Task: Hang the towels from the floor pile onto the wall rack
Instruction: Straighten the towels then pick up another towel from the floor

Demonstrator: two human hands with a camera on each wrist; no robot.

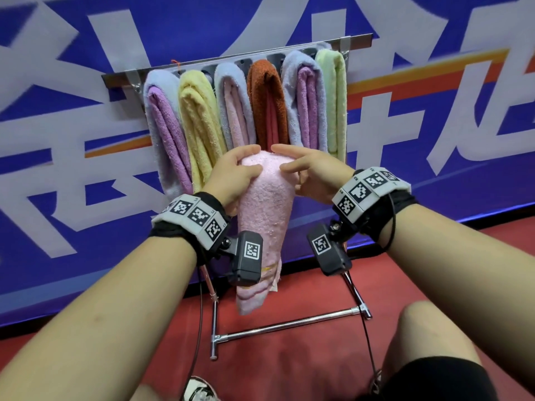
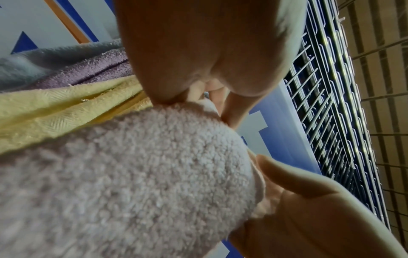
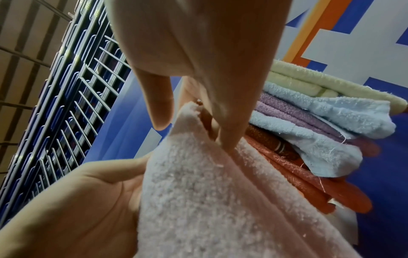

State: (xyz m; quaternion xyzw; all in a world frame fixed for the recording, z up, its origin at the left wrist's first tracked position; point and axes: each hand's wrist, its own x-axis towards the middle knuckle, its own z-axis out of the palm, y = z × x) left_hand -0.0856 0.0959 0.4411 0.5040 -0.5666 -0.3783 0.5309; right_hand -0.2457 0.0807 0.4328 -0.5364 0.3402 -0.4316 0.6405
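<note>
A folded pink towel (image 1: pixel 260 227) hangs lengthwise in front of the wall rack (image 1: pixel 237 56), below the several towels draped there. My left hand (image 1: pixel 234 175) grips its top from the left, fingers curled over the fold and thumb on the front. My right hand (image 1: pixel 304 169) lies against the top right with straight fingers; its fingertips (image 3: pixel 229 144) press into the pink towel (image 3: pixel 209 200) while the thumb stands free. The left wrist view shows the left hand (image 2: pixel 198 52) on the pink towel (image 2: pixel 143 174). No floor pile is in view.
On the rack hang lilac (image 1: pixel 165 125), yellow (image 1: pixel 199 120), pale pink (image 1: pixel 234 111), orange (image 1: pixel 266 105), purple (image 1: pixel 307 102) and green (image 1: pixel 333 99) towels. A metal stand's legs (image 1: pixel 289 322) lie on the red floor below. My knee (image 1: pixel 434 342) is at the lower right.
</note>
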